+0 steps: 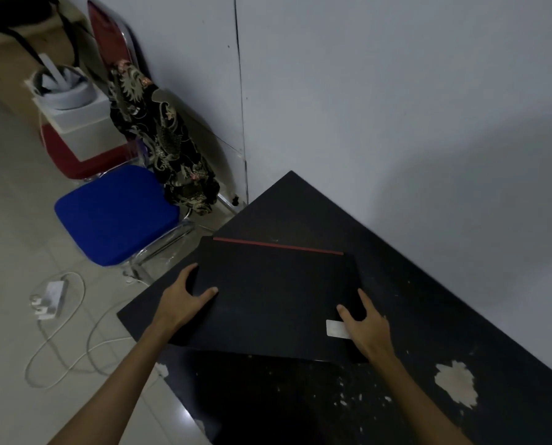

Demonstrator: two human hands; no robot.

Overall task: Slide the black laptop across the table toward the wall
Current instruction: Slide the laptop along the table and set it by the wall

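A closed black laptop (274,290) with a red stripe along its far edge and a white sticker near its right front lies flat on the black table (428,316). My left hand (184,303) grips its left edge, thumb on the lid. On the laptop's right edge my right hand (367,332) holds on, thumb on top beside the sticker. The grey wall (396,107) rises just behind the table's far side, with a strip of bare tabletop between laptop and wall.
The tabletop is chipped, with a pale patch (457,382) at the right. Left of the table stands a blue-seated chair (114,213), with patterned cloth (162,139) behind it. A white charger and cable (50,298) lie on the tiled floor.
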